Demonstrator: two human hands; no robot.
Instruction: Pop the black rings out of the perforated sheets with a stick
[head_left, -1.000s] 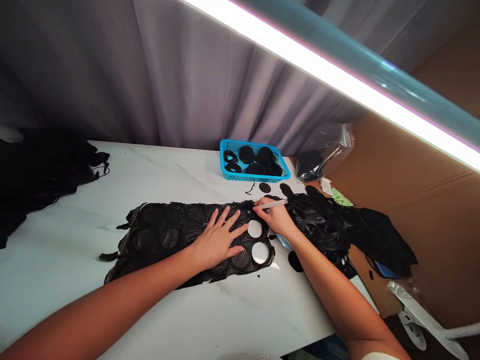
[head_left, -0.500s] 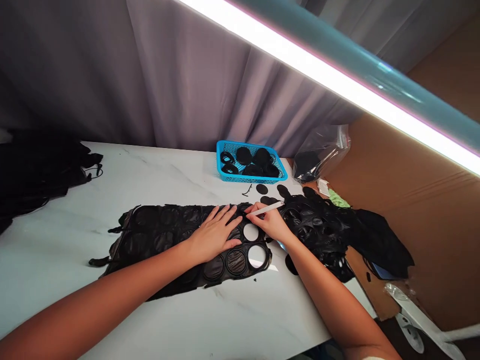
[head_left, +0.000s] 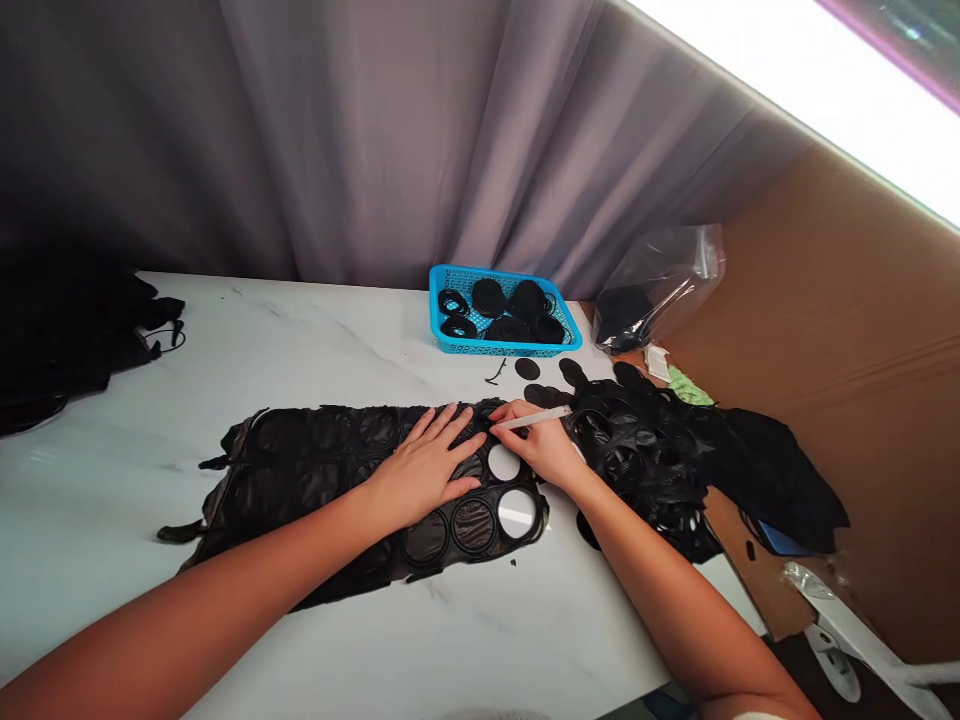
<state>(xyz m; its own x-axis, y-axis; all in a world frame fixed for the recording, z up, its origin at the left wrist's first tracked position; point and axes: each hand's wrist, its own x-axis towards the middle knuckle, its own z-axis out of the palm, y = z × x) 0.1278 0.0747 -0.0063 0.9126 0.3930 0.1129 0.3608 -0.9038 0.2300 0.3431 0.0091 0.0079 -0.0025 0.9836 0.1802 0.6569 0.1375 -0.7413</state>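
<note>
One slim white plastic-looking tool (head_left: 544, 415), pinched in my right hand (head_left: 544, 443), seemingly works the flat, black, leathery, ring-patterned sheet (head_left: 322, 485) near its far-right corner; next needs my splayed left hand (head_left: 424, 468) pressing steadily.

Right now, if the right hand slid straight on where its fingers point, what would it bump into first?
The right hand would probably bump the left hand first, spread on the black sheet; exact depth is unclear.
</note>
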